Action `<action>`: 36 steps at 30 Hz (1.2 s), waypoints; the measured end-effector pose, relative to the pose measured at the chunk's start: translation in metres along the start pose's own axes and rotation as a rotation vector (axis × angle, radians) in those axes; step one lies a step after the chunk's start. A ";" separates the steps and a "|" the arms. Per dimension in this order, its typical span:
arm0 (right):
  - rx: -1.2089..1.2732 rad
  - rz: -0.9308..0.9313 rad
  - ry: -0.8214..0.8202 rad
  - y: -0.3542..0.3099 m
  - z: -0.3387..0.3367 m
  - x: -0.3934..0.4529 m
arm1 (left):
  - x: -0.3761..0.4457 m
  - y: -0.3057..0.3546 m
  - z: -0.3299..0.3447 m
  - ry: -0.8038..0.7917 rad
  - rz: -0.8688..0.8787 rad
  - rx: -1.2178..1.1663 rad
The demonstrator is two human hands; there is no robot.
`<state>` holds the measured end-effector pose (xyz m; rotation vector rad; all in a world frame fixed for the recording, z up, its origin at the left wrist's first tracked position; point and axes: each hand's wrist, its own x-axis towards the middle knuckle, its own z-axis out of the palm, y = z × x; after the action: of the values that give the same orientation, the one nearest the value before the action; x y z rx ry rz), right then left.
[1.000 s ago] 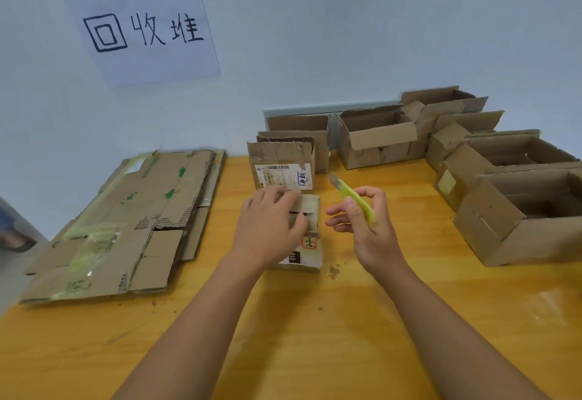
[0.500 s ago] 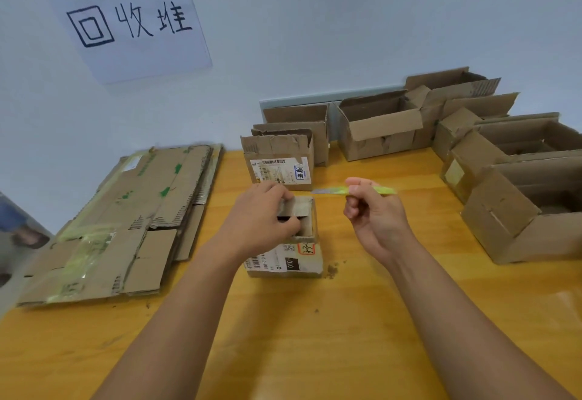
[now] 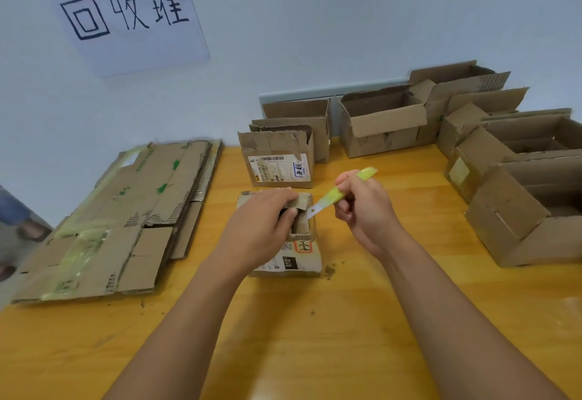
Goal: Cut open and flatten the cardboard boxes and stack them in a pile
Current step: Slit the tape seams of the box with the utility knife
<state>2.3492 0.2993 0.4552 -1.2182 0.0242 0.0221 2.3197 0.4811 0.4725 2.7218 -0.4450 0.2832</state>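
Observation:
A small open cardboard box (image 3: 294, 259) with a label on its near side stands in the middle of the wooden table (image 3: 315, 336). My left hand (image 3: 255, 229) grips its top flap, fingers curled into the opening. My right hand (image 3: 365, 207) holds a yellow-green utility knife (image 3: 341, 193), its blade tip pointing down-left at the box's right top edge. A pile of flattened cardboard (image 3: 119, 220) lies at the left of the table.
Another small labelled box (image 3: 277, 166) stands just behind the one I hold. Several open boxes (image 3: 381, 122) line the back and right side, the nearest large one (image 3: 535, 210) at the right edge. A paper sign (image 3: 126, 15) hangs on the wall.
My right hand turned the knife from pointing left and level to blade down at the box's right edge. My left hand stayed on the box's top.

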 end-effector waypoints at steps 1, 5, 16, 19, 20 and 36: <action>-0.021 0.008 -0.002 0.001 0.001 0.000 | 0.000 0.000 0.001 0.006 0.000 0.002; -0.025 0.016 0.013 0.010 0.000 0.001 | -0.001 -0.003 0.005 0.028 0.000 -0.002; -0.131 -0.056 0.082 0.014 0.003 0.004 | -0.007 -0.006 0.017 0.133 0.060 0.051; -0.152 -0.056 0.052 0.011 0.005 0.004 | -0.010 -0.006 0.019 0.165 0.080 0.059; -0.160 -0.056 0.038 0.011 0.006 0.003 | -0.011 -0.006 0.019 0.173 0.086 0.064; -0.110 -0.077 0.104 0.012 0.010 0.001 | -0.016 -0.002 0.020 0.267 0.088 -0.001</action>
<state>2.3502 0.3124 0.4471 -1.3286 0.0675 -0.1089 2.3077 0.4794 0.4495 2.6161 -0.4875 0.6599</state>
